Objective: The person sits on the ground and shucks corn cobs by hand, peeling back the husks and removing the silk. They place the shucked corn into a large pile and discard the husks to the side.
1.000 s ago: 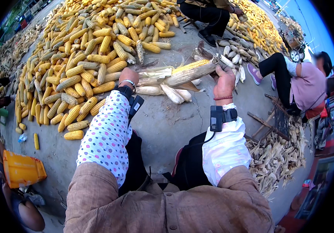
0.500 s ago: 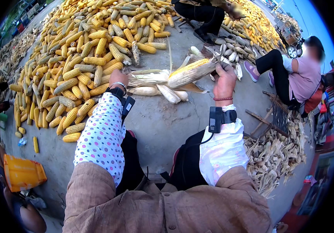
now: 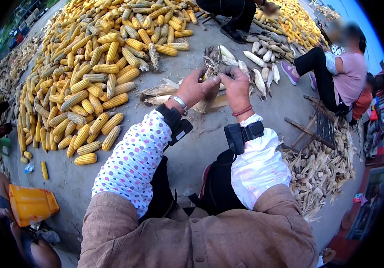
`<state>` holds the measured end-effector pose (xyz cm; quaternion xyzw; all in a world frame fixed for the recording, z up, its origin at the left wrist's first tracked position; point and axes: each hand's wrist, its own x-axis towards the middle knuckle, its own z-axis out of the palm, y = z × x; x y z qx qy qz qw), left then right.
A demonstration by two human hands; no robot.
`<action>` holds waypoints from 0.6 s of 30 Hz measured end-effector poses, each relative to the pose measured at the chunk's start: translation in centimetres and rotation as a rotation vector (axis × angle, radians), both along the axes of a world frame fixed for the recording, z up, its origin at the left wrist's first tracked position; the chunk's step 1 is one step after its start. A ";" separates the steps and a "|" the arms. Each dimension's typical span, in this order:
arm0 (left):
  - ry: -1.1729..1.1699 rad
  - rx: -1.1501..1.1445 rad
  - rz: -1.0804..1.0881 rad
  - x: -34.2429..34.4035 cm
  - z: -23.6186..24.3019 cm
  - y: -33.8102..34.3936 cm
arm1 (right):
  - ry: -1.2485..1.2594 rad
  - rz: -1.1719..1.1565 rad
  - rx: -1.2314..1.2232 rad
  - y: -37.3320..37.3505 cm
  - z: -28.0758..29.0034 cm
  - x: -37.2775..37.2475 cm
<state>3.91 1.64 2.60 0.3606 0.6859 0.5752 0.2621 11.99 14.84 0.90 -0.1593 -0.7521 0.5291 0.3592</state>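
Note:
My left hand (image 3: 194, 89) and my right hand (image 3: 236, 91) meet near the middle, both closed on one ear of corn (image 3: 207, 100) with dry husk. Its shrivelled tip (image 3: 212, 60) rises above my fingers; my left hand hides much of the rest. Behind and around it on the concrete lie pale husks (image 3: 158, 96) and several unhusked ears (image 3: 259, 80).
A big pile of husked yellow ears (image 3: 80, 91) fills the left and back. Co-workers sit at right (image 3: 348, 76), back (image 3: 232, 20) and far left (image 3: 35, 245). An orange bucket (image 3: 33, 203) is lower left, a wooden folding seat (image 3: 317, 129) and husk heap (image 3: 317, 178) right.
My left hand has moved right and up to join my right hand, which shifted left. The exposed yellow kernels of the held ear are now mostly hidden.

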 end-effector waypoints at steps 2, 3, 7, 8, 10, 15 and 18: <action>-0.093 0.021 -0.049 -1.1 -1.2 -0.1 | 0.002 0.038 -0.094 -1.1 0.4 -0.3; -0.139 0.032 -0.077 -1.8 -2.0 -0.1 | 0.003 0.053 -0.141 -1.6 0.7 -0.3; -0.269 0.199 -0.152 -2.8 -3.7 -0.4 | 0.010 0.140 -0.283 -2.2 0.7 -0.6; -0.251 0.175 -0.160 -2.8 -3.7 -0.4 | -0.006 0.137 -0.300 -2.0 0.5 -0.7; -0.216 0.123 -0.174 -2.8 -3.6 -0.6 | -0.026 0.149 -0.291 -1.7 0.2 -0.9; -0.220 0.037 -0.147 -3.4 -4.2 -1.1 | -0.104 0.204 -0.136 -1.9 0.7 -0.6; -0.291 0.043 -0.146 -3.0 -3.5 -1.3 | -0.117 0.215 -0.155 -1.7 0.3 -0.5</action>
